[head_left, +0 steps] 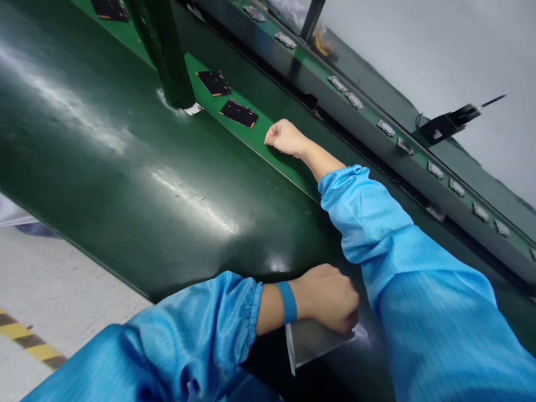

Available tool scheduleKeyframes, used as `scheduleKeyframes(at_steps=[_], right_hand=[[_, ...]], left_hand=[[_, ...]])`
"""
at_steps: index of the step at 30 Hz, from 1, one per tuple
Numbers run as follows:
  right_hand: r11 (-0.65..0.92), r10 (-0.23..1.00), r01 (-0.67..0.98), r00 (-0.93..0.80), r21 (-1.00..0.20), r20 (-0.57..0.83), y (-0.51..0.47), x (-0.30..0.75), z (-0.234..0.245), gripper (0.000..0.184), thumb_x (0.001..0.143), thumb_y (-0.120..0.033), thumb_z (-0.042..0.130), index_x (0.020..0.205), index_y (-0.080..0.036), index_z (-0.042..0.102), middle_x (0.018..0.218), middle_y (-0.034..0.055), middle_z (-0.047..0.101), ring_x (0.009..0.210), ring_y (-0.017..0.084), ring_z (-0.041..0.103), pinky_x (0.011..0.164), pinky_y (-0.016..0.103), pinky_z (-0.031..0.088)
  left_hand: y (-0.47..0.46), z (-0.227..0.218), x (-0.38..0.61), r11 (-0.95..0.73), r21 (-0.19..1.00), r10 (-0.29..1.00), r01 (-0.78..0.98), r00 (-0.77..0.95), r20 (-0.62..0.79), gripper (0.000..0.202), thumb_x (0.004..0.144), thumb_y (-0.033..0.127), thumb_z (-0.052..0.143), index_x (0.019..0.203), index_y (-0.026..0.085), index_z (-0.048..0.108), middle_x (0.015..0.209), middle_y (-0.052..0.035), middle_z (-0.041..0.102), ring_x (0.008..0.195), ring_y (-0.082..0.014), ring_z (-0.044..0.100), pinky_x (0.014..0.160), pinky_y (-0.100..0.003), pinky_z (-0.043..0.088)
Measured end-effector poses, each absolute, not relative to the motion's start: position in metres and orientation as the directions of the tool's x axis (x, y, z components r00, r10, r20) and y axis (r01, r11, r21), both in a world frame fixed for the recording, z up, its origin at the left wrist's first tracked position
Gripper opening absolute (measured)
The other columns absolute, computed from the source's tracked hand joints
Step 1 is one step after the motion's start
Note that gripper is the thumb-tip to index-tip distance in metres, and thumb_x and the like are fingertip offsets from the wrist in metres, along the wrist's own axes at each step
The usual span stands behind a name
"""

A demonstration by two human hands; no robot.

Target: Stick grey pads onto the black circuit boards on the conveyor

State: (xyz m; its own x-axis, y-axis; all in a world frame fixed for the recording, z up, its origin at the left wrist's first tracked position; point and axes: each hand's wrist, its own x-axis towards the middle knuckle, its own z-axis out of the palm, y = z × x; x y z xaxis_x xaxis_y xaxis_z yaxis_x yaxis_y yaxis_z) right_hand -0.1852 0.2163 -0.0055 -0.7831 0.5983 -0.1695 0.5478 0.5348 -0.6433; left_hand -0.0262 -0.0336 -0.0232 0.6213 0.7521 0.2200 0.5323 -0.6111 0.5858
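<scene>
Green counter (104, 184) slants beneath both hands. Right hand (285, 137): fingers curled over a thin dark board (281, 151) on the green strip (301, 174); grip hidden. Two black circuit boards (239, 113) lie just beyond it, small pale parts (385, 128) to its right. Left hand (330, 298): nearly fisted over a grey sheet (314, 340); hold cannot be told.

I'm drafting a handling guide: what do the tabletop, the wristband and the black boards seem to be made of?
Tabletop: probably rubber or vinyl sheeting, semi-gloss, given its smooth green face and blurred highlights.
Wristband: perhaps fabric or soft plastic, matte; it shows no shine.
Black boards: maybe laminate or plastic, dull, thin, straight-sided, partly orange along the edges.
</scene>
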Motion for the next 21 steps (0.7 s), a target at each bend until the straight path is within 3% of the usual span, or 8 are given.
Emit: scheduleKeyframes(at_steps=[12,21], right_hand=[[0.586,0.549,0.560,-0.806,-0.586,-0.221,0.223,-0.161,-0.007,0.020,0.092,-0.005,0.062,0.076,-0.017,0.061,0.061,-0.0017,0.051,0.054,0.011,0.042,0.056,0.029,0.038],[0.645,0.542,0.543,-0.821,-0.538,-0.178,0.214,-0.144,0.001,0.027,0.087,0.003,0.055,0.070,-0.016,0.058,0.068,0.0012,0.059,0.069,0.014,0.054,0.071,0.028,0.043]], left_hand=[[-0.034,-0.023,-0.025,-0.608,0.579,0.766,0.542,0.592,0.250,0.030,0.090,0.035,0.064,0.072,0.017,0.079,0.069,-0.0098,0.075,0.057,-0.0238,0.070,0.046,-0.033,0.044],[-0.036,-0.028,-0.023,-0.600,0.584,0.781,0.548,0.559,0.279,0.029,0.091,0.033,0.062,0.074,0.017,0.077,0.077,-0.0087,0.078,0.063,-0.0235,0.073,0.048,-0.034,0.042]])
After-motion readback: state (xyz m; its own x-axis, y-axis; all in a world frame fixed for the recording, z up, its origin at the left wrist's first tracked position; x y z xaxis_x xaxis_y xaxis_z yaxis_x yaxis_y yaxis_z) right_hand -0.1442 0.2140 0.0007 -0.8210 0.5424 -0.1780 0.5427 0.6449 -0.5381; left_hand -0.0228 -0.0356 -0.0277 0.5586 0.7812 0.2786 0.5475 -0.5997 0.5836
